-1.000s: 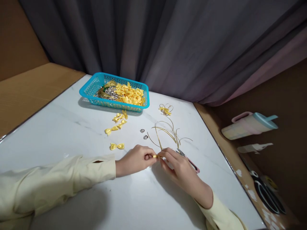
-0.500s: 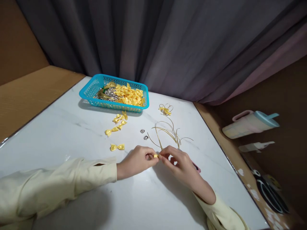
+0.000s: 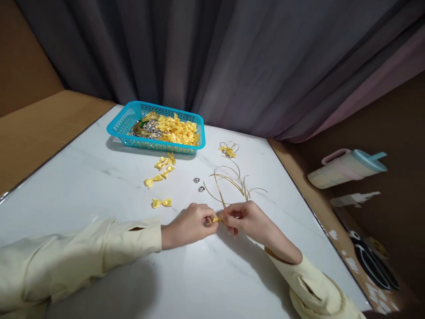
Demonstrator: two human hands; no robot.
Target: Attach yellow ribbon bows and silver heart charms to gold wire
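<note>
A small yellow ribbon bow (image 3: 216, 219) is pinched between my two hands, mostly covered by fingers. My left hand (image 3: 192, 223) has its fingers curled round one end of it. On the other end press the thumb and fingertips of my right hand (image 3: 245, 220). Just beyond my right hand lie several loose gold wires (image 3: 232, 180). Two silver heart-shaped beads (image 3: 201, 189) rest left of the wires. Past my left hand lies a single yellow bow (image 3: 161, 203), with several more bows (image 3: 159, 177) farther back.
A blue perforated basket (image 3: 152, 145) at the back holds yellow bows, silver beads and a gold wire bundle. A wire piece with yellow bows (image 3: 228, 151) lies back right. Along the right side are a lidded tumbler (image 3: 345, 170), a small bottle (image 3: 355, 200) and black-handled scissors (image 3: 372, 266).
My right hand has turned over the bow, its fingers now more bent downward. My left fingers have curled in tighter. The pink-edged object beside my right hand is now hidden.
</note>
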